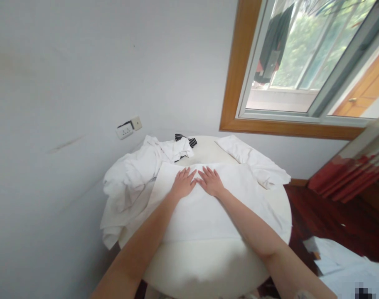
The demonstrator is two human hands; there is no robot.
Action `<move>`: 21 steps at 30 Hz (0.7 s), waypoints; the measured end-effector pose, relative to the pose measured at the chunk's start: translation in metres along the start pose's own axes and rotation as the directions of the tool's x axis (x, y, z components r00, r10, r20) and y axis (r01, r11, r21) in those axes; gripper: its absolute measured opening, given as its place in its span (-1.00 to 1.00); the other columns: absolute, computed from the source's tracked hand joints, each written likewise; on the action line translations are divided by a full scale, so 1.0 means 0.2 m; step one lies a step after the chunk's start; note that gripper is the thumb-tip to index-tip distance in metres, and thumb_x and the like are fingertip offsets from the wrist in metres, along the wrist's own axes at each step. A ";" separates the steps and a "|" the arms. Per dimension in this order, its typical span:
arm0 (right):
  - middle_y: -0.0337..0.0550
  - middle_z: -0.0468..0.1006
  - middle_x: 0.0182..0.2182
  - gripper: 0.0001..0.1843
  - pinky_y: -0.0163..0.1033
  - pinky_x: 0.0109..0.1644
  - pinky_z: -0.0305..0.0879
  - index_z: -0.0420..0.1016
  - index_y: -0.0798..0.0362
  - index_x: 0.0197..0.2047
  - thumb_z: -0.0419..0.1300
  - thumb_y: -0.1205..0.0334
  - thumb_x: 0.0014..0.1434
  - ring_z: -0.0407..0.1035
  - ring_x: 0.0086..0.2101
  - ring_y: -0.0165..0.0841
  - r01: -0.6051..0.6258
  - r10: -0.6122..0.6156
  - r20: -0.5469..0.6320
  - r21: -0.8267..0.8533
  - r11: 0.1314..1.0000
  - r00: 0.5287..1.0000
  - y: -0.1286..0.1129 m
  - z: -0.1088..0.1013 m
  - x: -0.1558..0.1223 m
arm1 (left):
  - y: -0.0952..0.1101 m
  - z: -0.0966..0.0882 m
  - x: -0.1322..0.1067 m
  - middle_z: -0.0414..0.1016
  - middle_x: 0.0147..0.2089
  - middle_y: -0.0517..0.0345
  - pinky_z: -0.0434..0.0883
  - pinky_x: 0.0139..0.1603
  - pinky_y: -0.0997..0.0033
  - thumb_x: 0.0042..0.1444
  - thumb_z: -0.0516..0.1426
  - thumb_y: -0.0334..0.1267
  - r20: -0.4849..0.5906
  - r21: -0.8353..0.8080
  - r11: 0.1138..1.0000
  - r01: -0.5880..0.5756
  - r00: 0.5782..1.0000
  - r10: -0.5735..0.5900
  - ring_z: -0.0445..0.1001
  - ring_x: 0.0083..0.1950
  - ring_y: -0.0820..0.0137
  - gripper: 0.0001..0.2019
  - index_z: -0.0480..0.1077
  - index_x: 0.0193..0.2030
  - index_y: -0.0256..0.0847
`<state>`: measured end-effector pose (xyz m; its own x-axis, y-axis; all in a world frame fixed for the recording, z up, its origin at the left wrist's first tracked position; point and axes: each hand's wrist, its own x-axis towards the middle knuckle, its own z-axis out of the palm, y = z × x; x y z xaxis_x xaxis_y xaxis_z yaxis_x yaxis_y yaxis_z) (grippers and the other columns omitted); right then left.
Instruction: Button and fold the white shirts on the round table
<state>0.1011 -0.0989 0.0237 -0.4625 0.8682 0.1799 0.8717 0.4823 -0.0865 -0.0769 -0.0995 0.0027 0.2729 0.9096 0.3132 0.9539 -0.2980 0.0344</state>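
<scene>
A white garment, probably a shirt, lies spread flat across a round cream table. My left hand rests palm down on its far part, fingers spread. Beside it, my right hand also presses flat on the cloth, its fingers apart. The two thumbs nearly meet. A white sleeve-like piece stretches toward the right back of the table. Whether it joins the cloth under my hands I cannot tell.
Crumpled white clothes are heaped at the table's left, hanging over its edge, with a black striped cloth behind. A wall with a socket borders the table. White cloth sits at lower right, near a red curtain.
</scene>
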 end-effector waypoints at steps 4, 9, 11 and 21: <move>-0.14 -0.03 0.35 -0.38 0.09 0.33 -0.27 0.06 -0.12 0.34 -0.32 -0.13 0.34 -0.18 0.32 -0.21 -0.034 0.034 0.002 0.006 0.999 0.999 0.09 0.02 0.01 | 0.00 0.01 0.00 0.05 0.39 0.01 -0.02 0.35 0.01 0.26 -0.16 0.03 0.003 -0.011 1.000 0.019 1.000 -0.019 0.04 0.39 0.15 -0.46 0.08 0.34 0.00; -0.11 -0.02 0.35 -0.36 0.10 0.33 -0.28 0.06 -0.06 0.35 -0.34 -0.14 0.34 -0.17 0.32 -0.19 -0.124 0.124 0.001 -0.012 0.992 0.992 0.22 0.02 0.00 | -0.02 0.02 0.02 0.03 0.40 0.02 -0.06 0.35 -0.05 0.24 -0.16 0.11 0.055 -0.029 0.996 0.085 0.995 -0.084 -0.01 0.40 0.14 -0.41 0.06 0.35 -0.01; -0.10 -0.02 0.35 -0.35 0.12 0.32 -0.27 0.06 -0.05 0.35 -0.34 -0.15 0.33 -0.17 0.32 -0.18 -0.172 0.172 -0.002 -0.021 0.985 0.985 0.30 0.02 -0.01 | -0.03 0.02 0.01 0.02 0.40 0.01 -0.07 0.34 -0.08 0.22 -0.17 0.15 0.078 -0.030 0.992 0.120 0.990 -0.117 -0.02 0.40 0.12 -0.39 0.06 0.35 -0.03; -0.04 0.01 0.34 -0.36 0.07 0.31 -0.17 0.06 -0.03 0.35 -0.29 -0.14 0.34 -0.11 0.30 -0.19 -0.264 0.263 -0.020 -0.047 0.963 0.965 0.55 0.02 -0.09 | -0.08 -0.01 -0.01 0.08 0.37 -0.07 -0.11 0.35 -0.11 0.22 -0.15 0.14 -0.001 0.056 0.973 0.224 0.975 -0.224 -0.03 0.40 0.03 -0.40 0.19 0.30 -0.09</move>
<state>0.2052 -0.0614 0.0066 -0.2134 0.9621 0.1698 0.9695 0.2300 -0.0845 -0.0942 -0.0977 0.0041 0.0518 0.9529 0.2989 0.9963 -0.0700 0.0505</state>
